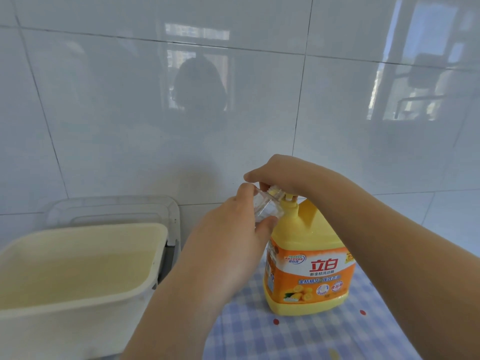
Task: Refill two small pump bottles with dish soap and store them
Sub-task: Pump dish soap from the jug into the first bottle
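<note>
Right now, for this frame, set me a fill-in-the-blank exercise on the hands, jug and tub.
1. The right hand lies on top of the jug's ____.
2. The left hand holds a clear bottle much ____ than the jug.
3. The jug stands on a white-and-____ checked cloth.
4. The cream tub sits on the jug's ____ side.
Missing: pump; smaller; blue; left.

Glossy wall tiles (130,100); checked cloth (298,333).
</note>
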Demonstrator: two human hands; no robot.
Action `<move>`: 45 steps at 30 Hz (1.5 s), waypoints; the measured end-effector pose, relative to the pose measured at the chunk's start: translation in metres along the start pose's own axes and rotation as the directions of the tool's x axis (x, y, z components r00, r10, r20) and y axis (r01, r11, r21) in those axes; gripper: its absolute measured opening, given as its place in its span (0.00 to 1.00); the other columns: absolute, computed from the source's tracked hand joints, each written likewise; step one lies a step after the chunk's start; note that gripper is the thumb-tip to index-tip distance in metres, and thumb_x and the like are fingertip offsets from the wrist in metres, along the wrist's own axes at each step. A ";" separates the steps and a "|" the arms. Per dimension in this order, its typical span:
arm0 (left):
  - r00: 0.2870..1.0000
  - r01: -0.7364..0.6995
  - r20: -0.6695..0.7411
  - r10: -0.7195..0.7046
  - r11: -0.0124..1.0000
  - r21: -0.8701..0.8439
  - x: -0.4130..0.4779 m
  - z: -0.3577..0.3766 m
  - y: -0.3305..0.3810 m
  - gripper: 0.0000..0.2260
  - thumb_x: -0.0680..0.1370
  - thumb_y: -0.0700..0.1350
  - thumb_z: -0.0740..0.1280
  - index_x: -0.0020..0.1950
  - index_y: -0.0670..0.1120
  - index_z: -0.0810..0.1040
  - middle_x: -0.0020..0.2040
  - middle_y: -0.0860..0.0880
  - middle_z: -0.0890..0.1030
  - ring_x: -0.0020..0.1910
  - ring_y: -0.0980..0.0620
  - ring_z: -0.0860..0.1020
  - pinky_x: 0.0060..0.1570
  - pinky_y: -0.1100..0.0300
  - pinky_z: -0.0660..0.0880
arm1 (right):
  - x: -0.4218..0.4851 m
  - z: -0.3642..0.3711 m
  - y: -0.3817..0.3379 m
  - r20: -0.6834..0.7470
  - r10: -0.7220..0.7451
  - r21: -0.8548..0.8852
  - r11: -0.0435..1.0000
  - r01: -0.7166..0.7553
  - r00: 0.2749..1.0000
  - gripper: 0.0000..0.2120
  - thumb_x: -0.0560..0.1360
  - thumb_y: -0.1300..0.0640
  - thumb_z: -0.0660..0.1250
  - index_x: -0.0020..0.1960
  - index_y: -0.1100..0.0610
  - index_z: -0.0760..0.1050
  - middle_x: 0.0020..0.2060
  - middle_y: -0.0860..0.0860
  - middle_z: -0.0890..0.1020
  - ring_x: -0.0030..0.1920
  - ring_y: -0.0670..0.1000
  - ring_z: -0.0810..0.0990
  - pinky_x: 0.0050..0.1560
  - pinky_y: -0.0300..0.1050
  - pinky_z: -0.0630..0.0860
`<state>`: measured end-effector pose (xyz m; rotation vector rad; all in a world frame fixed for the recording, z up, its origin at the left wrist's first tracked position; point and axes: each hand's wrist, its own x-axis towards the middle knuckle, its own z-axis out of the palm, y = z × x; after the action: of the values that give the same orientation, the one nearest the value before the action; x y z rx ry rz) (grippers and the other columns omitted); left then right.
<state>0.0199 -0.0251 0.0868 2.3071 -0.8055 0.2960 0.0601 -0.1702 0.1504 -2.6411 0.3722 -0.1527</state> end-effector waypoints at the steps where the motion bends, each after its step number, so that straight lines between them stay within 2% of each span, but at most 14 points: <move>1: 1.000 0.000 0.002 0.000 1.000 0.005 0.001 0.001 0.000 0.16 0.80 0.58 0.58 0.66 0.58 0.61 0.56 0.59 0.78 0.35 0.55 0.78 0.39 0.63 0.76 | 0.001 0.000 0.001 -0.009 -0.006 0.003 1.000 0.006 1.000 0.18 0.77 0.45 0.64 0.36 0.57 0.74 0.30 0.51 0.76 0.29 0.51 0.74 0.31 0.41 0.68; 4: 1.000 0.006 0.008 -0.006 1.000 0.009 0.002 0.002 -0.001 0.16 0.80 0.58 0.58 0.66 0.58 0.61 0.56 0.59 0.78 0.35 0.54 0.78 0.37 0.64 0.75 | 0.000 0.001 0.001 -0.026 -0.022 0.000 1.000 0.022 0.999 0.18 0.77 0.44 0.64 0.35 0.57 0.74 0.28 0.50 0.74 0.27 0.50 0.71 0.29 0.40 0.65; 7: 1.000 0.012 0.008 -0.012 1.000 0.000 0.003 0.002 -0.002 0.15 0.80 0.58 0.58 0.65 0.58 0.62 0.54 0.58 0.78 0.36 0.54 0.79 0.38 0.63 0.77 | 0.001 0.001 0.001 -0.027 -0.024 -0.010 1.000 0.024 0.999 0.19 0.77 0.44 0.63 0.36 0.56 0.74 0.29 0.50 0.75 0.28 0.50 0.72 0.29 0.40 0.65; 11: 1.000 0.015 0.016 -0.015 1.000 0.005 0.002 0.002 -0.001 0.15 0.80 0.58 0.58 0.65 0.59 0.61 0.54 0.59 0.78 0.35 0.54 0.79 0.36 0.66 0.74 | 0.002 0.002 0.001 -0.026 -0.022 -0.008 1.000 0.022 0.999 0.19 0.77 0.44 0.64 0.35 0.56 0.74 0.31 0.51 0.76 0.30 0.51 0.73 0.30 0.41 0.67; 18: 1.000 0.007 0.020 -0.007 1.000 -0.004 0.001 -0.002 0.000 0.16 0.79 0.59 0.59 0.66 0.58 0.62 0.56 0.58 0.79 0.42 0.53 0.80 0.44 0.57 0.79 | 0.002 0.002 -0.001 -0.042 -0.017 -0.015 1.000 0.016 0.999 0.17 0.76 0.45 0.64 0.34 0.56 0.74 0.31 0.50 0.76 0.30 0.50 0.74 0.30 0.41 0.67; 21: 1.000 0.000 0.002 0.000 1.000 0.022 0.001 -0.003 -0.001 0.18 0.79 0.59 0.59 0.67 0.58 0.61 0.60 0.58 0.77 0.50 0.55 0.78 0.44 0.61 0.72 | 0.002 0.001 -0.002 -0.043 -0.013 -0.025 1.000 0.012 0.999 0.17 0.77 0.45 0.64 0.35 0.56 0.73 0.30 0.50 0.75 0.29 0.50 0.73 0.30 0.40 0.67; 23: 1.000 -0.004 -0.012 0.004 0.999 0.039 0.000 -0.004 0.000 0.19 0.79 0.59 0.59 0.68 0.59 0.61 0.61 0.59 0.76 0.51 0.57 0.75 0.44 0.63 0.67 | 0.002 0.000 -0.003 -0.045 -0.009 -0.035 0.999 0.007 0.999 0.17 0.76 0.45 0.64 0.35 0.56 0.73 0.29 0.51 0.75 0.28 0.51 0.74 0.29 0.40 0.67; 25: 1.000 -0.014 -0.025 0.015 0.999 0.032 -0.001 -0.005 0.001 0.20 0.79 0.59 0.60 0.70 0.60 0.60 0.62 0.59 0.76 0.54 0.56 0.75 0.44 0.63 0.66 | 0.001 -0.003 -0.004 -0.046 -0.010 -0.027 1.000 0.008 0.999 0.17 0.76 0.46 0.64 0.36 0.57 0.74 0.28 0.51 0.76 0.27 0.51 0.75 0.28 0.39 0.67; 29: 0.998 -0.032 -0.061 0.032 0.999 0.002 0.000 -0.005 0.001 0.19 0.79 0.59 0.61 0.69 0.59 0.62 0.59 0.58 0.76 0.50 0.57 0.75 0.43 0.63 0.67 | -0.001 -0.010 -0.005 -0.059 -0.048 0.000 0.999 0.048 0.997 0.15 0.76 0.48 0.64 0.38 0.59 0.76 0.32 0.52 0.80 0.21 0.48 0.77 0.26 0.38 0.73; 31: 0.997 -0.031 -0.066 0.031 0.999 0.010 0.001 -0.004 0.001 0.20 0.79 0.59 0.61 0.69 0.60 0.62 0.60 0.59 0.75 0.53 0.56 0.75 0.44 0.63 0.66 | -0.002 -0.010 -0.004 -0.048 -0.045 0.016 0.999 0.046 0.998 0.15 0.76 0.48 0.64 0.39 0.60 0.76 0.34 0.53 0.81 0.19 0.48 0.77 0.27 0.39 0.75; 35: 0.998 -0.031 -0.047 0.030 0.999 -0.011 0.001 -0.003 -0.002 0.20 0.79 0.60 0.61 0.69 0.60 0.62 0.59 0.59 0.77 0.54 0.56 0.76 0.45 0.61 0.69 | -0.004 -0.009 -0.007 0.005 -0.009 0.019 1.000 0.009 1.000 0.16 0.77 0.48 0.63 0.40 0.60 0.75 0.36 0.56 0.81 0.27 0.55 0.79 0.31 0.42 0.76; 38: 0.999 -0.020 -0.044 0.017 0.999 -0.049 0.003 -0.002 -0.004 0.18 0.78 0.59 0.62 0.67 0.60 0.63 0.55 0.58 0.79 0.52 0.55 0.78 0.47 0.58 0.72 | -0.008 -0.010 -0.010 0.023 0.007 0.000 1.000 -0.007 1.000 0.17 0.78 0.47 0.62 0.40 0.60 0.74 0.31 0.55 0.79 0.25 0.54 0.76 0.30 0.41 0.73; 42: 0.998 -0.023 -0.056 0.020 0.998 -0.054 0.005 0.000 -0.006 0.18 0.77 0.59 0.62 0.66 0.60 0.64 0.54 0.57 0.81 0.53 0.54 0.78 0.50 0.54 0.74 | -0.012 -0.011 -0.012 0.048 0.013 0.011 1.000 -0.013 0.999 0.15 0.79 0.48 0.61 0.46 0.61 0.73 0.33 0.55 0.77 0.28 0.54 0.75 0.32 0.43 0.73; 45: 0.998 -0.029 -0.055 0.026 0.997 -0.067 0.005 0.001 -0.008 0.18 0.77 0.60 0.63 0.65 0.60 0.64 0.54 0.57 0.81 0.54 0.53 0.78 0.51 0.50 0.75 | -0.013 -0.010 -0.010 0.044 0.011 0.010 1.000 -0.012 0.999 0.15 0.79 0.48 0.61 0.46 0.61 0.72 0.32 0.55 0.77 0.27 0.54 0.75 0.32 0.43 0.72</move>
<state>0.0286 -0.0235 0.0841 2.2172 -0.8086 0.3366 0.0487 -0.1619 0.1631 -2.6270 0.3707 -0.0927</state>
